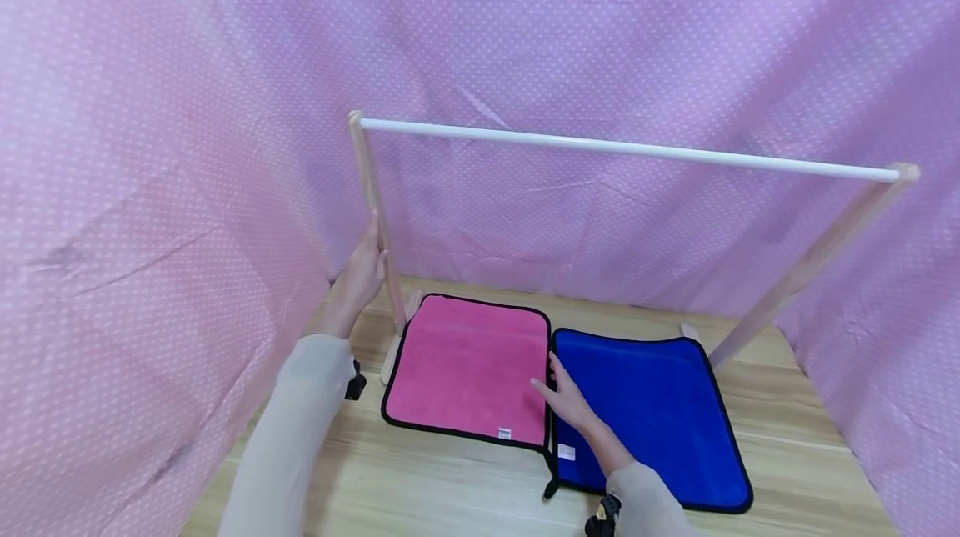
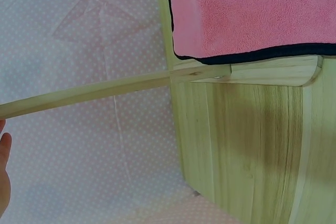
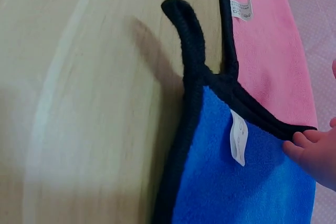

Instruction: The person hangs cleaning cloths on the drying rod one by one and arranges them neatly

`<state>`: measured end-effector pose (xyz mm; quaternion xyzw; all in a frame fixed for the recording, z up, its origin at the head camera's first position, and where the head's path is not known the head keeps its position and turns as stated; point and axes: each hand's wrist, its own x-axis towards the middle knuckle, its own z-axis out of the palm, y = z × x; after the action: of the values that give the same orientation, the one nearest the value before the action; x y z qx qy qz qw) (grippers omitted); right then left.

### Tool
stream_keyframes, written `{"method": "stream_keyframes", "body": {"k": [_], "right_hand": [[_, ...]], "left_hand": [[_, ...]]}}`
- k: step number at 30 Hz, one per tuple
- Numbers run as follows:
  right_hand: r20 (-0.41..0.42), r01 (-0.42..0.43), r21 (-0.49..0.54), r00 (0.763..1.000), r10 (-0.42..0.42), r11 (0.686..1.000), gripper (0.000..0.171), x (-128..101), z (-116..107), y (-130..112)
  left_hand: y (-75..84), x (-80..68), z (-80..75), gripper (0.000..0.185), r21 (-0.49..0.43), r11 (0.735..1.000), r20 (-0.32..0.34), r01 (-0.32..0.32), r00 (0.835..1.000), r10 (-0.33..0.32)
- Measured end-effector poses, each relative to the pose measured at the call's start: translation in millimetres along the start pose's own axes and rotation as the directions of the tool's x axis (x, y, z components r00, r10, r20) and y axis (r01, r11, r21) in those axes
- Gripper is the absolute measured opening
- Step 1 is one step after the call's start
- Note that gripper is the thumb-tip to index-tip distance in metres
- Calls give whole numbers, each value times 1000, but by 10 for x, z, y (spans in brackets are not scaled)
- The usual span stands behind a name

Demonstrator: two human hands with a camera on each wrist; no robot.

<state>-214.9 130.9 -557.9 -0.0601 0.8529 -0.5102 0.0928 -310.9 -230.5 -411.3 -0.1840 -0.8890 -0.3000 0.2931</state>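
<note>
My left hand (image 1: 365,266) is at the left wooden post (image 1: 369,166) of a rack with a white crossbar (image 1: 600,145), thumb in front and straight fingers along it. In the left wrist view only part of that hand (image 2: 4,166) shows, beside the post (image 2: 105,90). A pink towel (image 1: 472,362) with black trim lies flat beside a blue one. My right hand (image 1: 570,404) reaches over the blue towel (image 1: 652,412), thumb spread away. In the right wrist view its fingertips touch the black trim (image 3: 262,119) where both towels meet.
The rack's right post (image 1: 810,270) leans up behind the blue towel. A black hanging loop (image 1: 552,487) sticks out at the front between the towels. Pink dotted curtains (image 1: 525,37) surround the wooden table (image 1: 405,487) at the back and sides.
</note>
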Motion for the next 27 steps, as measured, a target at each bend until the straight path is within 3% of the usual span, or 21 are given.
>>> {"method": "stream_keyframes", "body": {"k": [10, 15, 21, 27], "right_hand": [[-76, -99, 124, 991, 109, 987, 70, 163, 12, 36], [-84, -133, 105, 986, 142, 986, 67, 222, 1, 50], [-72, -131, 43, 988, 134, 990, 57, 263, 5, 57], [-109, -76, 36, 991, 80, 996, 44, 287, 56, 61]], "left_hand": [[-16, 8, 17, 72, -18, 1000, -3, -10, 1000, 10], [-28, 5, 26, 73, -26, 999, -5, -21, 1000, 21], [-28, 8, 29, 77, -35, 999, 1, -17, 1000, 17], [-41, 18, 46, 84, -24, 999, -20, -41, 999, 41]]}}
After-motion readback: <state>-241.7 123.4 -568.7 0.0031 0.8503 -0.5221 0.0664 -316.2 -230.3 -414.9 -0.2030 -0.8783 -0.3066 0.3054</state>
